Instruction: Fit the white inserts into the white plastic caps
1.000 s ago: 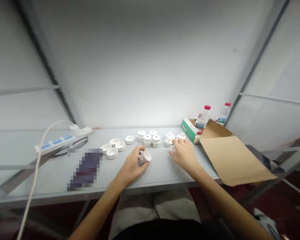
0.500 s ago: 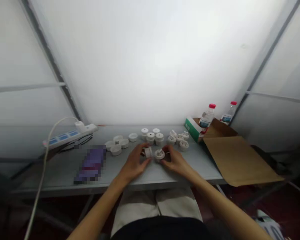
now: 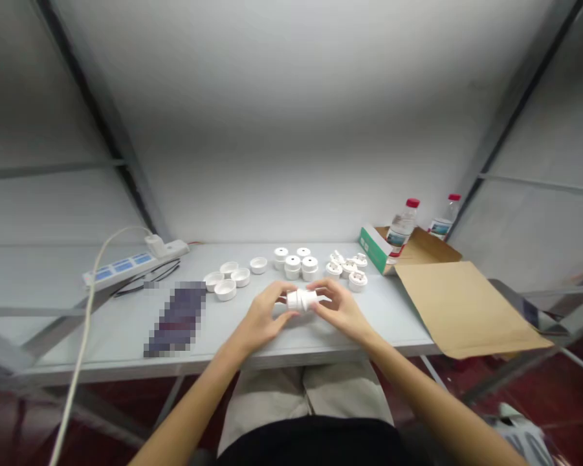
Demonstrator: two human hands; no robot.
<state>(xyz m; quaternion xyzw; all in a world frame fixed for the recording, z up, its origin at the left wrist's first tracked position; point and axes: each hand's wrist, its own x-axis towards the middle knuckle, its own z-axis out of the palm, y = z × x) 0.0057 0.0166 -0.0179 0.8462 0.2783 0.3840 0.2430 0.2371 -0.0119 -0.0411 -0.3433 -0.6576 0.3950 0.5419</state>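
The left hand has its thumb and fingers closed around a white cylindrical cap, and the right hand pinches a white round fitting end to end against it, over the near part of the grey table; whether the two are joined is hard to tell at this size. Beyond them stand four white capped cylinders, between shallow white cups on the left and white pronged pieces on the right.
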